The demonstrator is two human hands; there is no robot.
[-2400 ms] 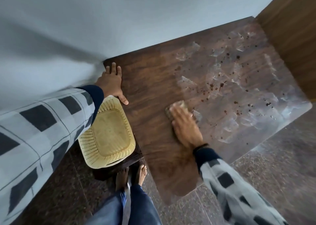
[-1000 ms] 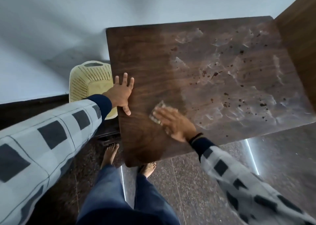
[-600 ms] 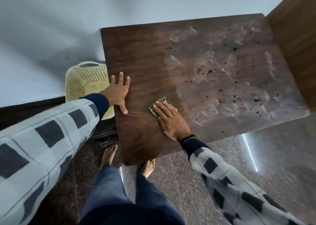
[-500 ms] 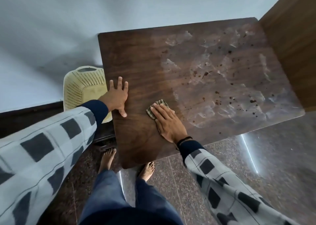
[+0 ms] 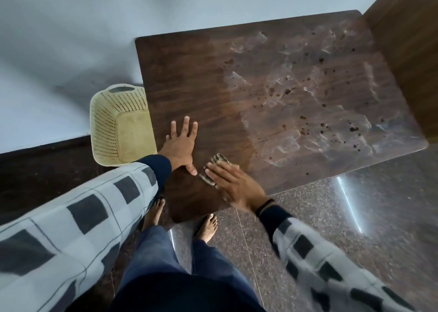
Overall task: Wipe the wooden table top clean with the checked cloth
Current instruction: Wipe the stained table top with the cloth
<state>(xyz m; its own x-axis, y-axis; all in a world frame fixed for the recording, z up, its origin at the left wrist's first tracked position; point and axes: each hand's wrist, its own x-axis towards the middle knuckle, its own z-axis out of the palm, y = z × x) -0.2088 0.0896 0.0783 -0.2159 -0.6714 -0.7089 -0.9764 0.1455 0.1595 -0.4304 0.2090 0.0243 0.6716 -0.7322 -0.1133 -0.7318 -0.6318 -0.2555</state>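
The checked cloth point(image 5: 220, 158), folded into a small pad, was pressed onto the near left part of the wooden table point(image 5: 189, 74) under the straight fingers of the right hand point(image 5: 233, 183). Only its far and left edges were seen past the fingertips. That hand was laid palm down, not curled round the cloth, and was slightly blurred. Just to its left, the left hand point(image 5: 181, 145) was spread flat on the table with its fingers wide and straight, holding nothing, its thumb near the cloth but apart from it. The left part of the table top was seen dark and even. The right part was covered by a pale patchy film point(image 5: 284, 147) and scattered dark spots point(image 5: 305, 129). A cream perforated basket point(image 5: 118, 126) was seen just left of the table. Two bare feet point(image 5: 206, 226) were planted on the speckled stone floor point(image 5: 308, 217) at the table's near edge.
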